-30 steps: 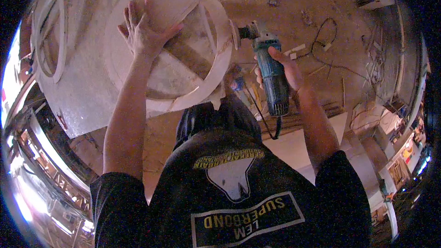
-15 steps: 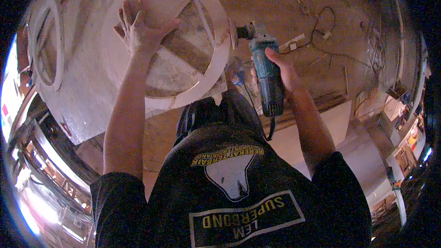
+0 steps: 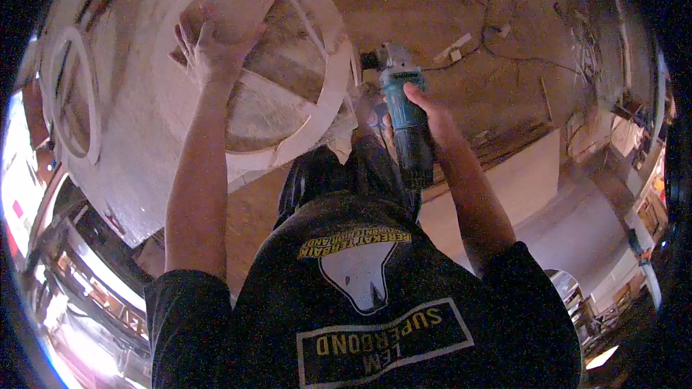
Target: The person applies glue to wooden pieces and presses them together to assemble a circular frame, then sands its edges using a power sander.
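Note:
A pale round ring frame (image 3: 332,94) with crossing strips lies on a light work board (image 3: 137,173). My left hand (image 3: 210,54) presses on the upper left of the ring, fingers apart, gripping nothing. In my right hand (image 3: 425,112) is a teal and black angle grinder (image 3: 405,101), fingers wrapped round its body. The grinder's disc (image 3: 355,61) is edge-on at the ring's right outer rim; whether they touch is hard to tell.
Another narrow ring (image 3: 92,101) lies at the board's far left. On the dusty floor are a dark cable (image 3: 530,60), a small pale block (image 3: 455,47) and wood strips. A pale panel (image 3: 497,191) sits at the right, beside a curved sheet (image 3: 577,234).
The grinder and my right hand have shifted left and slightly down along the ring's rim. My left hand stays on the ring, its fingers a little more bent. The whole view has shifted slightly.

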### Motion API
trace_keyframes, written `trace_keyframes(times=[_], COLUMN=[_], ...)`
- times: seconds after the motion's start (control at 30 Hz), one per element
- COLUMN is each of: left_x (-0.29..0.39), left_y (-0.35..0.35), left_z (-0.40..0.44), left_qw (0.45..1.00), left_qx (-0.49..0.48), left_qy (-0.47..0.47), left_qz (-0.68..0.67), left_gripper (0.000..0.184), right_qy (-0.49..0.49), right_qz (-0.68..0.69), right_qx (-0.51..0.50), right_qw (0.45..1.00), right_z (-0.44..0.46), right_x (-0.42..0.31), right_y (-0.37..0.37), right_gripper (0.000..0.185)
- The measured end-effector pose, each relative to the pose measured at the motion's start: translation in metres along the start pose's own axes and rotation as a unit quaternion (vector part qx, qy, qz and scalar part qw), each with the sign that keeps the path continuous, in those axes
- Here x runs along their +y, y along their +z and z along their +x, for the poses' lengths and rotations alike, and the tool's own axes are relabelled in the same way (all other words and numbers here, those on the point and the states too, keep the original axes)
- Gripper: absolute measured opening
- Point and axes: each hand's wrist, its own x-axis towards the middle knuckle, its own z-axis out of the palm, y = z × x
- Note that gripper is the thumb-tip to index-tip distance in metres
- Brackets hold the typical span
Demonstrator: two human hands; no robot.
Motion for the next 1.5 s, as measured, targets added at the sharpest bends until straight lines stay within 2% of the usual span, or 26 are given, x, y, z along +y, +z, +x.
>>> trace_keyframes(times=[0.07,0.17,0.27,0.37,0.47,0.57,0.67,0.77,0.87,0.97,1.07,1.17,1.27,1.33,1.5], left_x=[-0.001,0.003,-0.026,-0.002,-0.019,-0.048,-0.028,-0.005,-0.016,-0.035,-0.034,-0.022,-0.025,-0.04,-0.043], left_y=[0.002,-0.002,0.033,-0.019,-0.001,0.029,0.002,-0.024,-0.018,-0.02,-0.025,-0.016,-0.005,0.009,0.019], left_z=[0.001,-0.001,-0.003,-0.002,0.017,0.023,-0.002,-0.038,-0.045,-0.015,0.027,0.055,0.062,0.063,0.056], left_qw=[1.0,0.999,0.999,0.992,0.968,0.965,0.985,0.994,0.996,0.984,0.996,0.999,0.999,0.999,0.997], left_qx=[-0.005,-0.02,0.028,-0.02,-0.013,0.014,0.106,-0.041,-0.003,0.074,0.033,0.0,-0.025,-0.037,-0.021], left_qy=[-0.006,-0.031,-0.023,-0.122,-0.249,-0.263,-0.109,0.106,-0.019,-0.111,-0.023,-0.009,-0.011,0.014,-0.016], left_qz=[0.01,0.01,-0.005,-0.019,0.026,0.017,-0.085,-0.001,-0.085,-0.116,-0.083,-0.047,0.029,0.03,0.076], left_gripper=[0.122,0.122,0.119,0.118,0.118,0.121,0.115,0.103,0.091,0.091,0.101,0.111,0.114,0.108,0.089], right_qy=[0.02,-0.022,-0.045,-0.054,-0.076,-0.104,-0.104,-0.073,-0.056,0.001,0.031,0.059,0.079,0.071,0.091], right_qz=[0.02,-0.02,0.011,0.0,-0.007,0.022,-0.004,-0.006,-0.07,-0.098,-0.09,-0.079,-0.089,-0.11,-0.14], right_qx=[-0.002,0.055,0.068,0.118,0.104,0.094,0.088,0.057,0.051,-0.022,-0.059,-0.09,-0.099,-0.108,-0.069], right_qw=[1.0,0.998,0.997,0.991,0.992,0.99,0.991,0.996,0.995,0.995,0.994,0.991,0.988,0.985,0.984], right_z=[-0.001,-0.007,-0.018,-0.028,-0.036,-0.037,-0.026,-0.012,0.012,0.034,0.047,0.061,0.077,0.083,0.083], right_x=[0.012,0.024,0.034,0.034,0.028,0.018,0.001,-0.033,-0.072,-0.11,-0.137,-0.15,-0.157,-0.162,-0.178], right_y=[-0.006,-0.006,-0.011,-0.023,-0.027,-0.025,-0.04,-0.036,-0.034,-0.028,0.006,0.031,0.038,0.042,0.058], right_gripper=[0.058,0.056,0.057,0.061,0.064,0.064,0.065,0.065,0.064,0.065,0.067,0.068,0.067,0.065,0.063])
